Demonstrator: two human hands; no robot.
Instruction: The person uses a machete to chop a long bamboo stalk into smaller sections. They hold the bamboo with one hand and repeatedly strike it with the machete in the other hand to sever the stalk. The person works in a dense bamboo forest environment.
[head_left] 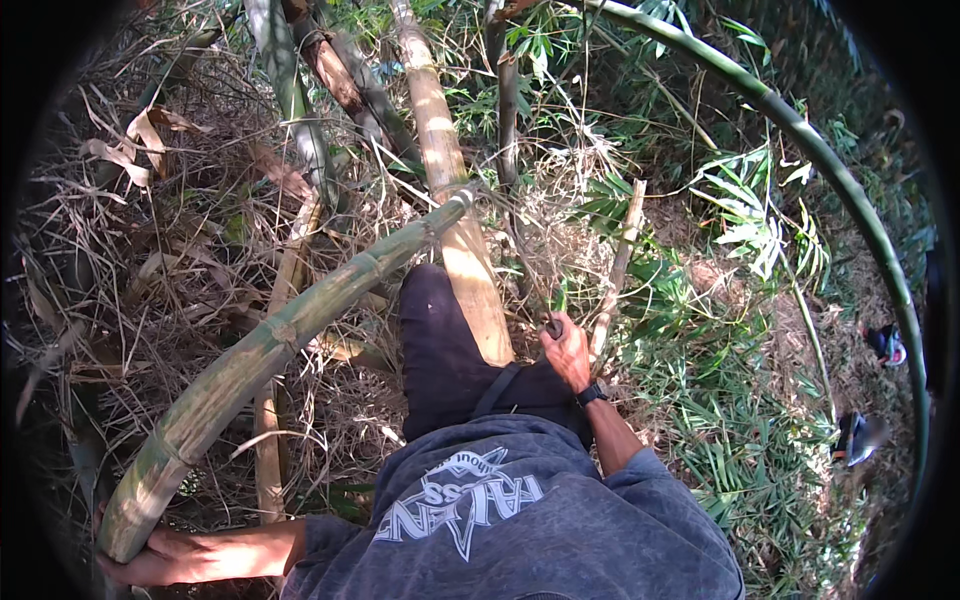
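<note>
Pole (283, 335) slants from lower left up across the tan stem (435, 130). The left arm reaches out sideways, its hand (165, 558) wrapped around the lower end from below. The right hand (567, 352), forearm angled forward near the thigh (440, 345), grips a dark handle (552, 326).

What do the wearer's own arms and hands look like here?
The left hand and right hand show no gloves. A black watch or band circles the right wrist. Faded dark-grey sleeves leave both forearms bare; I see no markings on them.
</note>
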